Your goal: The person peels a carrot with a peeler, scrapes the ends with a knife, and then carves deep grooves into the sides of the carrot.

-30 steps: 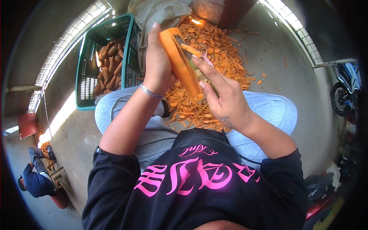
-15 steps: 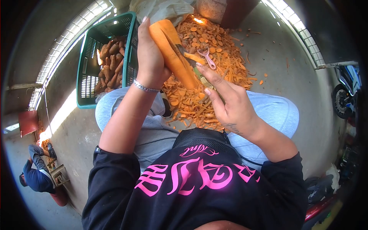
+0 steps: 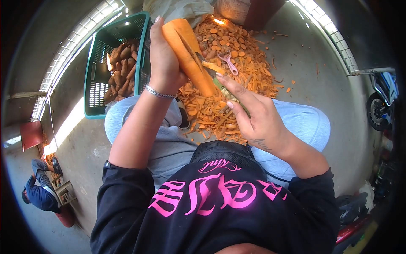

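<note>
My left hand (image 3: 165, 59) is wrapped round a large peeled orange root (image 3: 179, 42), which slants down toward the middle and has a deep groove along its upper side. My right hand (image 3: 249, 101) holds a knife (image 3: 223, 86) with a green and patterned handle. Its blade is at the root's groove, with a cut orange strip (image 3: 214, 67) beside it. Beneath and beyond both hands lies a heap of orange peelings and round slices (image 3: 253, 63). A pink peeler (image 3: 229, 63) rests on the heap.
A green crate (image 3: 89, 80) with several unpeeled roots (image 3: 122, 72) stands at the left. Behind the heap is a pale plastic bag (image 3: 179, 10). Another person (image 3: 40, 192) sits far left near a red container (image 3: 31, 135). A blue motorcycle (image 3: 382, 101) stands far right.
The root and my left hand have shifted slightly left and up. My right hand has moved a little down, still holding the knife.
</note>
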### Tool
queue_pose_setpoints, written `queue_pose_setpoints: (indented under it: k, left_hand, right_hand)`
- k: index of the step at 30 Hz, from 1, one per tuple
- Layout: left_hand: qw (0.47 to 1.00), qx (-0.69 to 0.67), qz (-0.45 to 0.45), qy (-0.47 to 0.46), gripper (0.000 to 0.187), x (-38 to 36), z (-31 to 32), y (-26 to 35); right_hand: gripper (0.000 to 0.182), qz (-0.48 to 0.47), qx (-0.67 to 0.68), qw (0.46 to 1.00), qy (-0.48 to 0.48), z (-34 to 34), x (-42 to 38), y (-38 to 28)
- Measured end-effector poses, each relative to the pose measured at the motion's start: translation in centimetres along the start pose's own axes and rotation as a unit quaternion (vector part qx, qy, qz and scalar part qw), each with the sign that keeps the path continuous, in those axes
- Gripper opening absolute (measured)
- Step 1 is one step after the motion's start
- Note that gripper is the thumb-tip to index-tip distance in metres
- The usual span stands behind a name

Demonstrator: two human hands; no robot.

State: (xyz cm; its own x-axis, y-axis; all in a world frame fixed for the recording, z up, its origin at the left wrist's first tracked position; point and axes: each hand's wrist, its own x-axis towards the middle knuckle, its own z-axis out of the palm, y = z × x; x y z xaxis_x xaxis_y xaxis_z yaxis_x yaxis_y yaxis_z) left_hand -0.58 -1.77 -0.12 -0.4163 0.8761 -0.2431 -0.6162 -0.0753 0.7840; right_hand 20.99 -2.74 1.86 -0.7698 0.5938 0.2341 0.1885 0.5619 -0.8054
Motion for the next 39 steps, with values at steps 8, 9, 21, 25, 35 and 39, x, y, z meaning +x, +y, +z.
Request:
queue_pose_setpoints:
  k: [8, 9, 21, 25, 35, 39]
  left_hand:
    - [1.0, 0.018, 0.015, 0.008, 0.066, -0.2, 0.2, 0.2]
    - [1.0, 0.015, 0.014, 0.005, 0.066, -0.2, 0.2, 0.2]
    - [1.0, 0.014, 0.012, 0.019, 0.065, -0.1, 0.1, 0.2]
    - [1.0, 0.002, 0.015, 0.017, 0.063, 0.2, 0.1, 0.3]
    - [0.999, -0.02, 0.037, -0.005, 0.06, 1.1, -0.9, 1.5]
    - [0.999, -0.031, 0.039, -0.008, 0.059, 1.6, -1.4, 2.2]
  right_hand:
    - [0.05, 0.024, 0.072, 0.997, 0.002, -0.1, 0.0, -0.1]
    - [0.05, 0.031, 0.068, 0.997, -0.003, -0.2, 0.0, -0.1]
    - [0.05, 0.028, 0.079, 0.996, 0.008, 0.6, -0.2, 0.3]
    - [0.05, 0.062, 0.052, 0.996, -0.027, 0.1, -0.3, 0.1]
    - [0.053, 0.008, 0.015, 1.0, -0.026, 0.3, -0.5, -0.2]
    - [0.053, 0.003, -0.018, 0.999, -0.036, 0.4, -0.9, 0.0]
